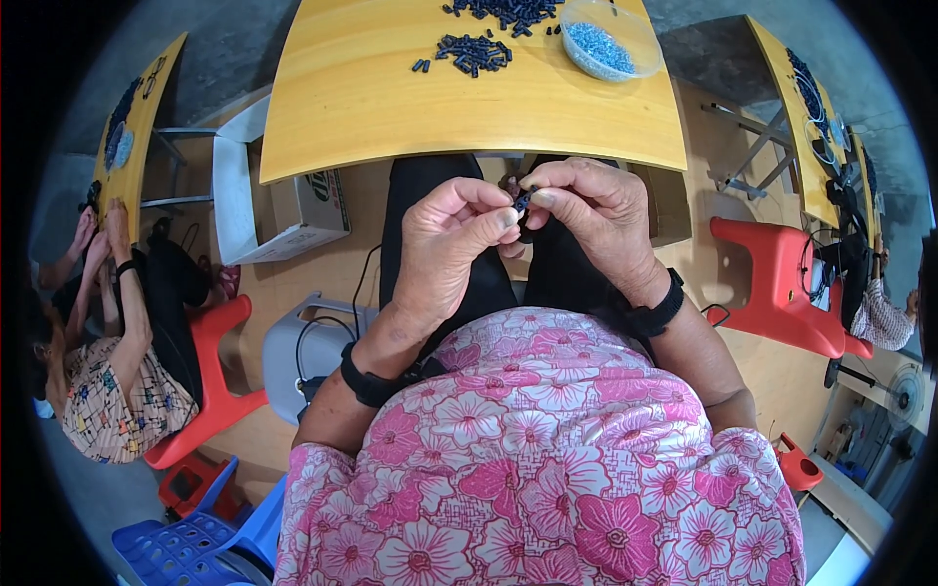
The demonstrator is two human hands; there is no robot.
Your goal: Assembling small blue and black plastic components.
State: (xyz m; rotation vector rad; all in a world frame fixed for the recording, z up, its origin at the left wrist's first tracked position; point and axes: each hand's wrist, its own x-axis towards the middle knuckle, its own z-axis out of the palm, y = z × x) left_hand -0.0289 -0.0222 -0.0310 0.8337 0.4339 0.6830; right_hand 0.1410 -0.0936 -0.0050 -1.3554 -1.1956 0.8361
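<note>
Just beyond the near edge of the table, over my lap, my left hand and my right hand meet. Thumb and forefinger of each are pinched together on a small black piece. Most of that piece is covered by the fingertips, so its exact shape cannot be made out. On the yellow wooden table ahead lies a small heap of short black cylindrical pieces, with a larger heap behind it. A clear round bowl to their right holds many tiny light-blue pieces.
An open cardboard box stands on the floor left of the table. A grey stool and a blue plastic chair are at my left; a red stool is at my right. Another person sits at a far-left table.
</note>
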